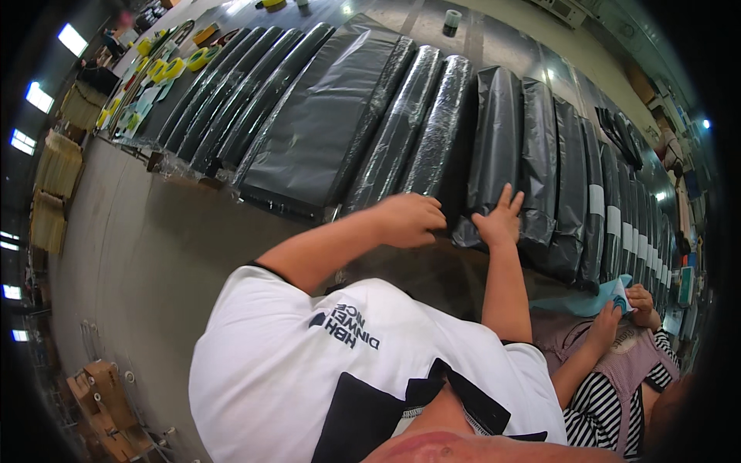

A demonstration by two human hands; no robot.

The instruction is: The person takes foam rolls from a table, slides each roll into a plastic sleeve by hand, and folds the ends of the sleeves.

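A row of long black rolls lies side by side on the table. My right hand (500, 222) rests with spread fingers on the near end of a roll in a loose black plastic bag (496, 131). To its left, my left hand (409, 219) is curled at the near end of a shiny film-wrapped roll (440, 127). Its fingertips are turned down, so what they pinch, if anything, is hidden. A second shiny roll (397, 127) lies just left of that one. Further left is a wide, flat black plastic sheet or bag (324, 127).
At my right a co-worker's hands (606, 328) hold a light blue sheet (575, 301). Rolls with white labels (614, 220) continue along the right side. Yellow tape rolls (166, 69) lie at the table's far left. A small clear roll (451, 21) stands at the back.
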